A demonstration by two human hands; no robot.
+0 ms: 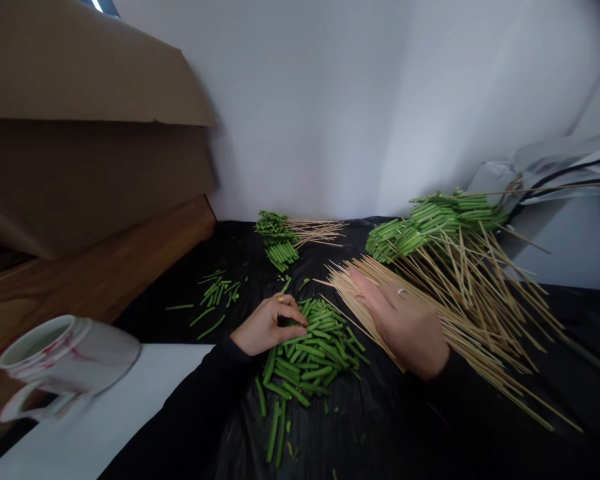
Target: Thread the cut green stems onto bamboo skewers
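My left hand (271, 325) is at the left edge of a pile of cut green bean pieces (315, 360). Its fingers are curled and thumb and forefinger come near each other over the beans; what they pinch, if anything, is hidden. A bean piece (286, 285) shows just beyond the knuckles. My right hand (405, 323) lies stretched over a spread bundle of thin wooden skewers (460, 340), touching them; part of its fingers is out of sight. Behind the skewers, bean pieces threaded on sticks (435, 220) are heaped.
A smaller stack of skewered beans (277, 240) lies by the wall. Loose bean pieces (215, 293) are scattered on the black plastic sheet (180, 277). At left stand a white mug (100, 353) on a white surface (165, 373) and a cardboard box (95, 153). A plastic bag (555, 160) sits at right.
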